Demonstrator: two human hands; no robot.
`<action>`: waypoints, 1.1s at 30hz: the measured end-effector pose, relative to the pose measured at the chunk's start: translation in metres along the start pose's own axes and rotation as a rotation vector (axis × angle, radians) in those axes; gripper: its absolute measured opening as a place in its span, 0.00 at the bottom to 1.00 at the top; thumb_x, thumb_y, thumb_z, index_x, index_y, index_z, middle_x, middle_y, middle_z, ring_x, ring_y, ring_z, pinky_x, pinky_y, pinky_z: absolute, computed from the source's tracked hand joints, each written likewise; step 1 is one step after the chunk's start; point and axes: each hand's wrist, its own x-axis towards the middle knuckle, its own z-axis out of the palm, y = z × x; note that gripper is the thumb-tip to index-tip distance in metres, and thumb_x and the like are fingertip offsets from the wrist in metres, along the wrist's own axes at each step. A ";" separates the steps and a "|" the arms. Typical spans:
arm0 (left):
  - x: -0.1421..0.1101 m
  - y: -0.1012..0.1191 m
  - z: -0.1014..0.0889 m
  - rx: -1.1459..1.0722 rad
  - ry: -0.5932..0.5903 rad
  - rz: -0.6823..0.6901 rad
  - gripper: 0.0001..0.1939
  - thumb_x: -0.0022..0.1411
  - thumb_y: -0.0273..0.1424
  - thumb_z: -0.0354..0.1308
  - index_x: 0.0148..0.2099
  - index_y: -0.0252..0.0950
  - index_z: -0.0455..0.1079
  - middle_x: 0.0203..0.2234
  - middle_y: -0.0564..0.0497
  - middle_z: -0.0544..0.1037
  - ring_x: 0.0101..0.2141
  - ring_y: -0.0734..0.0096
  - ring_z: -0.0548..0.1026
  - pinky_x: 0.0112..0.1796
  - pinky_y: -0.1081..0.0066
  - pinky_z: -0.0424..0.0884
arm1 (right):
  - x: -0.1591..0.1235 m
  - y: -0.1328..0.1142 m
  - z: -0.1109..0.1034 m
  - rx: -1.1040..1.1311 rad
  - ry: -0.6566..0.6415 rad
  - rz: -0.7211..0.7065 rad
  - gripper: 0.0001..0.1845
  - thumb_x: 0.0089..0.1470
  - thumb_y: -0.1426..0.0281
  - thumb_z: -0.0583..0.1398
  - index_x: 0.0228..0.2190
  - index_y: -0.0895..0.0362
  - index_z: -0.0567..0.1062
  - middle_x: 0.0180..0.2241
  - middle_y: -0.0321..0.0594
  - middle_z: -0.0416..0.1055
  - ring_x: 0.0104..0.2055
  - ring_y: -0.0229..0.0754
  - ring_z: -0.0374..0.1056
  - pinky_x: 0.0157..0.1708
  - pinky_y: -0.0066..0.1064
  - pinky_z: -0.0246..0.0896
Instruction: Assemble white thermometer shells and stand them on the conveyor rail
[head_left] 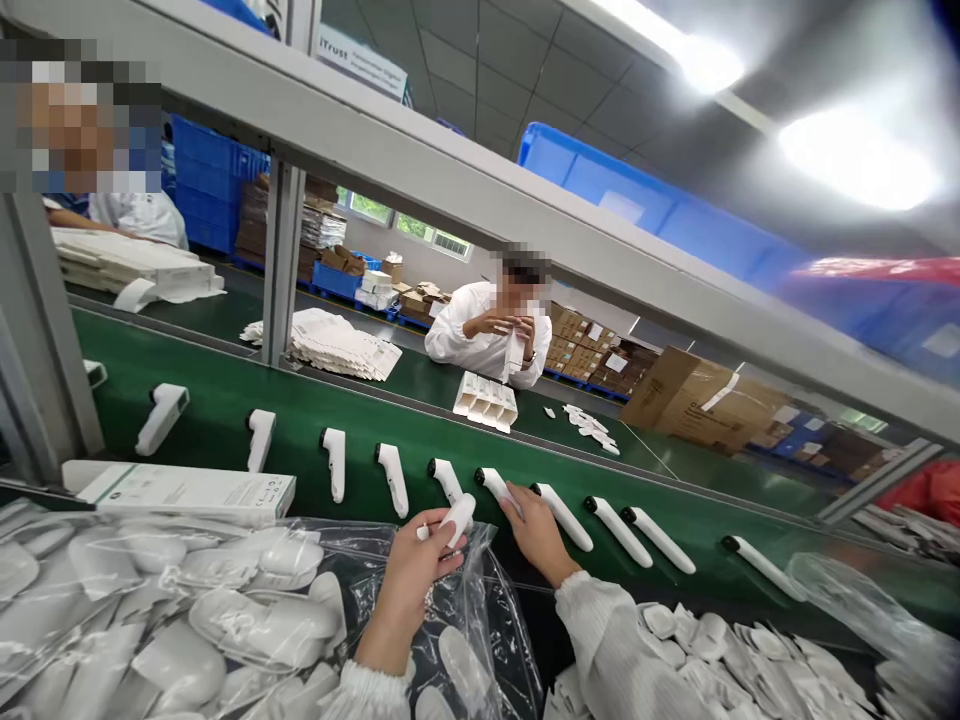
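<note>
My left hand (416,570) is closed around a small white thermometer body (456,520), pinched between thumb and fingers above the clear plastic bag (480,610) that lies open in front of me. The piece is glossy white, rounded and oblong, and its long axis tilts up and to the right, toward the belt. My right hand (534,530) reaches onto the green conveyor belt (300,420) and its fingertips rest on the handle end of another white thermometer (496,487); I cannot tell whether the fingers are truly gripping it or only touching it. That one lies flat on the belt, its dark-tipped head pointing up and left, its handle toward me.

It sits in a row of like thermometers (615,525) running along the belt, all with their long axes across the belt (heads away from me, handles near). To my left the bag holds more white shells (247,620), and a long white carton (187,490) lies just beyond it. To my right lies a heap of small white parts (720,650). Across the belt a person in a white coat (487,335) holds something up with both hands.
</note>
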 end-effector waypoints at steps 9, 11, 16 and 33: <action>-0.017 0.001 0.016 0.161 -0.164 0.086 0.13 0.45 0.30 0.74 0.32 0.32 0.75 0.25 0.49 0.74 0.29 0.63 0.76 0.24 0.72 0.74 | -0.018 -0.064 -0.057 0.305 -0.416 -0.376 0.14 0.61 0.67 0.57 0.44 0.49 0.81 0.40 0.38 0.79 0.42 0.46 0.73 0.45 0.34 0.64; -0.013 -0.001 0.015 0.100 -0.103 0.110 0.14 0.47 0.28 0.71 0.37 0.34 0.73 0.30 0.50 0.74 0.31 0.64 0.76 0.25 0.73 0.73 | -0.009 -0.052 -0.056 0.329 -0.359 -0.299 0.12 0.57 0.70 0.58 0.39 0.51 0.81 0.38 0.37 0.79 0.40 0.46 0.73 0.43 0.33 0.64; -0.003 0.001 0.003 -0.136 -0.031 0.150 0.26 0.39 0.20 0.60 0.44 0.40 0.65 0.35 0.54 0.71 0.24 0.79 0.67 0.18 0.79 0.58 | 0.016 -0.006 -0.021 0.441 -0.182 0.102 0.10 0.51 0.68 0.58 0.37 0.56 0.75 0.32 0.37 0.77 0.34 0.43 0.72 0.32 0.30 0.63; 0.002 0.004 -0.001 -0.056 -0.068 0.204 0.20 0.44 0.38 0.75 0.33 0.36 0.70 0.28 0.56 0.71 0.31 0.73 0.70 0.32 0.75 0.70 | 0.005 0.015 0.020 -0.244 -0.234 0.053 0.28 0.62 0.78 0.52 0.63 0.67 0.61 0.47 0.58 0.73 0.50 0.56 0.70 0.48 0.39 0.62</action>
